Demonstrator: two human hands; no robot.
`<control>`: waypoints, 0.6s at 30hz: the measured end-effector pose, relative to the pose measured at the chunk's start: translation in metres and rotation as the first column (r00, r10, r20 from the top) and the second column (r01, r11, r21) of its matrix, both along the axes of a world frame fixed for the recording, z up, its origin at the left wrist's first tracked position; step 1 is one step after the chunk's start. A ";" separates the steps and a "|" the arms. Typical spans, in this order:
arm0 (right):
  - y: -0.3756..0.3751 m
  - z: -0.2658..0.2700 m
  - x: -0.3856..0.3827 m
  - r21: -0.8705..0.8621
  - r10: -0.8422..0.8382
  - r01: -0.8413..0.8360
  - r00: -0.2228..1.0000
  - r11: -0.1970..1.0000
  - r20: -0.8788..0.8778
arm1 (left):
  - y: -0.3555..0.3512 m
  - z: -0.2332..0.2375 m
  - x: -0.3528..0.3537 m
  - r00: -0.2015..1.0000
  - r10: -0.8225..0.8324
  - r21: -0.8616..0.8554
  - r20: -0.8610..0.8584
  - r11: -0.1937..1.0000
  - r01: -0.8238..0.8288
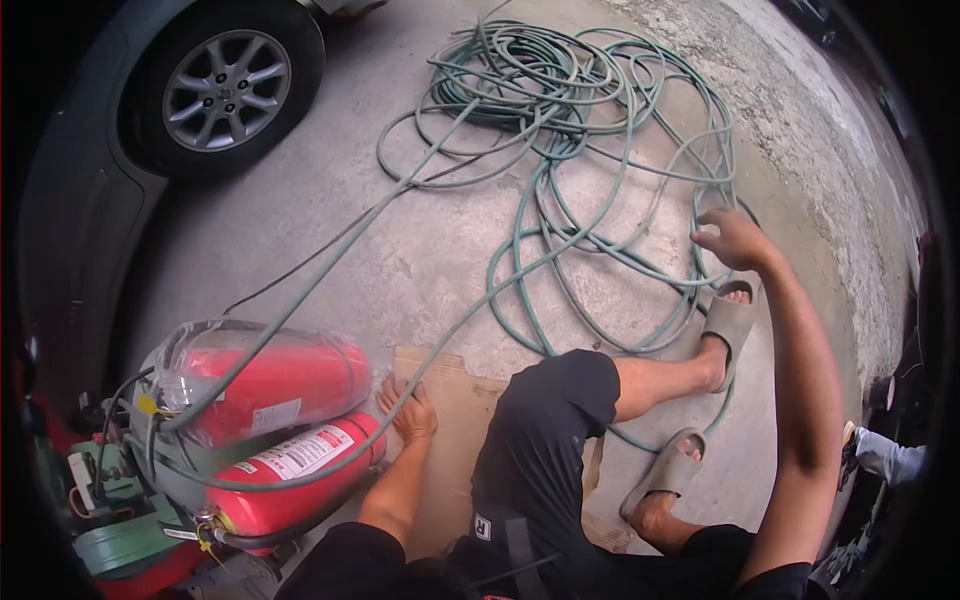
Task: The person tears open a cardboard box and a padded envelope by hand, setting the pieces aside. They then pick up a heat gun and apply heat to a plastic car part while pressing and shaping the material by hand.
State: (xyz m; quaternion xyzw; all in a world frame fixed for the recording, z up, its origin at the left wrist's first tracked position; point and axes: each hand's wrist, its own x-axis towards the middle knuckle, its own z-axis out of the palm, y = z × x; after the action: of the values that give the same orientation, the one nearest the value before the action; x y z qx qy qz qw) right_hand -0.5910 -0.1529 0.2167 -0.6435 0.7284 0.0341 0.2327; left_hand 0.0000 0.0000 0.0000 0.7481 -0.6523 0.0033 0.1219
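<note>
My left hand rests on a flat piece of cardboard, its fingers stretched out. A green hose crosses over the fingers; I see no grip around it. Just left of that hand lie two red fire extinguishers, one with a white label and another wrapped in clear plastic. My right hand is raised near the right-hand loops of the hose, with thumb and fingers bent but apart. Nothing shows between them. A tangled hose coil lies on the concrete ahead.
A car wheel stands at the upper left. Green and red machinery is at the lower left, with hose ends beside it. My sandalled feet are among the hose loops. Rough concrete runs along the right.
</note>
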 end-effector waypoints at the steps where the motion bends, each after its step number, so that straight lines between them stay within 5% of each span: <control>1: -0.002 -0.013 0.004 0.025 0.038 -0.039 0.999 0.999 0.036 | 0.014 0.000 0.005 0.999 0.008 -0.012 0.040 1.000 -0.007; 2: -0.001 -0.017 0.012 0.037 0.047 -0.050 0.997 0.998 0.062 | 0.039 0.003 0.012 0.998 0.037 -0.024 0.042 0.999 -0.036; 3: -0.073 0.079 -0.002 0.069 0.050 -0.041 0.989 0.997 -0.142 | -0.015 -0.023 -0.058 0.995 0.010 -0.034 -0.102 0.999 -0.014; 10: -0.173 0.153 0.078 0.266 0.365 -0.307 0.908 0.914 -0.206 | -0.023 0.014 -0.016 0.979 0.080 0.059 -0.188 0.996 -0.070; 14: -0.185 0.111 0.131 0.412 0.505 -0.452 0.863 0.791 -0.023 | -0.030 0.024 -0.010 0.979 0.069 0.027 -0.190 0.998 -0.065; 18: -0.149 -0.020 0.202 0.423 0.688 -0.649 0.722 0.632 0.080 | -0.028 0.020 -0.010 0.965 0.156 0.099 -0.213 0.986 -0.137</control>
State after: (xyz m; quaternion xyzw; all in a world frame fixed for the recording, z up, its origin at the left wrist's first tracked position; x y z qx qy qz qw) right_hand -0.3893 -0.3020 0.1965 -0.7987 0.4218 0.3028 0.3042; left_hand -0.0104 -0.0285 0.0197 0.7945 -0.5771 -0.0978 0.1614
